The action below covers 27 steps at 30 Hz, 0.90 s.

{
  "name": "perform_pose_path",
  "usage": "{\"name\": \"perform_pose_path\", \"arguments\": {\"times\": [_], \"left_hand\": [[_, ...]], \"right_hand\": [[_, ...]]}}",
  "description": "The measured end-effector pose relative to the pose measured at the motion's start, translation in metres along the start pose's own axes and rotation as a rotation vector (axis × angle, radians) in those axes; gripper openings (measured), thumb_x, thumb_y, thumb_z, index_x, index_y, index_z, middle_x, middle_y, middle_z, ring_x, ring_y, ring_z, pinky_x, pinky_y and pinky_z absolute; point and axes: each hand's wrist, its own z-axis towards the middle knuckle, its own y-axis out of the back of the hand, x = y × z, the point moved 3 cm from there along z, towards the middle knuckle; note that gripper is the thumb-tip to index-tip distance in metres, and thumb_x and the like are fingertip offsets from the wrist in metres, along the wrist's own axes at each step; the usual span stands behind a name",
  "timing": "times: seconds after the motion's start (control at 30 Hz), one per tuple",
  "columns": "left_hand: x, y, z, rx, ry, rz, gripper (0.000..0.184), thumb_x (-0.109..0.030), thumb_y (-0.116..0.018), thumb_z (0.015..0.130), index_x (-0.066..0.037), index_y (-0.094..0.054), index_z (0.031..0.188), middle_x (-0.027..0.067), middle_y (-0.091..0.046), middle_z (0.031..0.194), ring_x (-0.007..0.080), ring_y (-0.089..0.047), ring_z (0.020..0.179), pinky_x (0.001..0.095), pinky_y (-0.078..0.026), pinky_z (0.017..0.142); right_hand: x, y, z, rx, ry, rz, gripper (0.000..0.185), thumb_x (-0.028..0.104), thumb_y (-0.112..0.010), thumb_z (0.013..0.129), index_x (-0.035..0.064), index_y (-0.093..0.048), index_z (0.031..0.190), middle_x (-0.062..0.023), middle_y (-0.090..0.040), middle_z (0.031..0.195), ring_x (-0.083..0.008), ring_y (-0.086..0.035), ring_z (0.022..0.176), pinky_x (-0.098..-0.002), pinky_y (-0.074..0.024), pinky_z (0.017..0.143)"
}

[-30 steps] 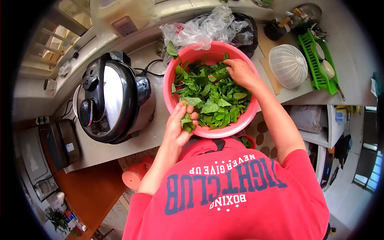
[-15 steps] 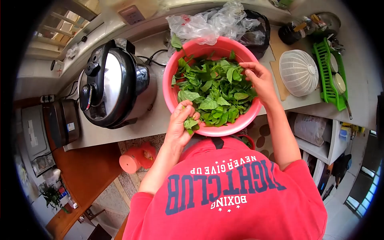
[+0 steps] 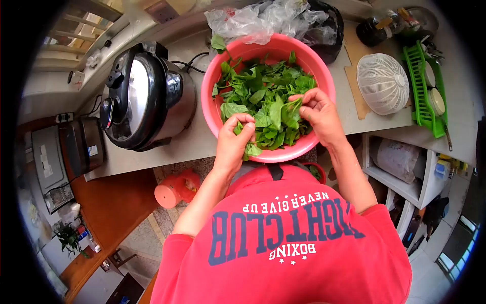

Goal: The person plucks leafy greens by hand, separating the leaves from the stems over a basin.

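A pink basin [image 3: 324,57] on the counter holds a heap of green leafy vegetables [image 3: 268,88]. Over its near left rim, my left hand [image 3: 236,143] is closed round a few leaves that stick out above and below the fingers. My right hand [image 3: 321,114] is above the right part of the heap, its thumb and fingers pinching some leaves. Most of what the right fingers grip is hidden among the greens. One leaf [image 3: 218,42] hangs over the basin's far left rim.
An electric pressure cooker [image 3: 147,96] stands left of the basin. Clear plastic bags [image 3: 263,20] lie behind it. To the right are a white mesh basket [image 3: 383,83] and a green dish rack [image 3: 418,76]. A pink stool [image 3: 174,190] is below the counter.
My right hand has moved left and nearer from the basin's right rim, and now pinches leaves. My left hand has shifted slightly up and right, still with leaves. The view has turned a little.
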Motion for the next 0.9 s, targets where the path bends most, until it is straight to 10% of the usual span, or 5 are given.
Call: {"name": "perform_pose_path", "arguments": {"times": [0.13,0.47,0.77,0.9], "left_hand": [[0.001,0.002,-0.001,-0.002,-0.167,0.289,0.012,-0.006,-0.058,0.089,-0.003,-0.058,0.101,0.0003,-0.052,0.085,0.0069,-0.051,0.064,0.0241,-0.051,0.059],[0.014,0.009,-0.011,-0.051,-0.278,0.506,0.014,-0.006,-0.058,0.084,0.000,-0.061,0.096,0.0047,-0.057,0.085,0.0106,-0.058,0.067,0.0241,-0.047,0.063],[-0.014,-0.002,-0.029,-0.109,-0.203,0.535,0.012,-0.003,-0.057,0.085,0.001,-0.060,0.096,0.0050,-0.058,0.084,0.0105,-0.062,0.073,0.0235,-0.048,0.063],[-0.014,0.002,-0.027,-0.127,-0.217,0.494,0.012,-0.003,-0.056,0.087,0.001,-0.059,0.097,0.0034,-0.057,0.083,0.0107,-0.062,0.071,0.0224,-0.048,0.062]], "right_hand": [[0.008,-0.009,-0.005,0.193,0.113,-0.726,0.017,-0.004,-0.056,0.078,-0.0013,-0.060,0.095,-0.0113,-0.064,0.098,-0.0207,-0.061,0.089,-0.0314,-0.0477,0.079],[0.016,0.001,0.119,0.161,0.618,-1.325,0.019,0.006,-0.056,0.081,0.0023,-0.064,0.098,-0.0150,-0.064,0.097,-0.0336,-0.061,0.094,-0.0405,-0.0485,0.079],[-0.055,-0.008,0.190,0.383,0.276,-1.861,0.019,0.010,-0.051,0.080,0.0061,-0.066,0.092,-0.0146,-0.064,0.094,-0.0338,-0.061,0.094,-0.0422,-0.0503,0.079],[-0.017,-0.005,0.173,0.218,0.428,-1.588,0.018,0.007,-0.053,0.077,0.0055,-0.065,0.089,-0.0163,-0.063,0.090,-0.0337,-0.062,0.089,-0.0414,-0.0491,0.074]]}}
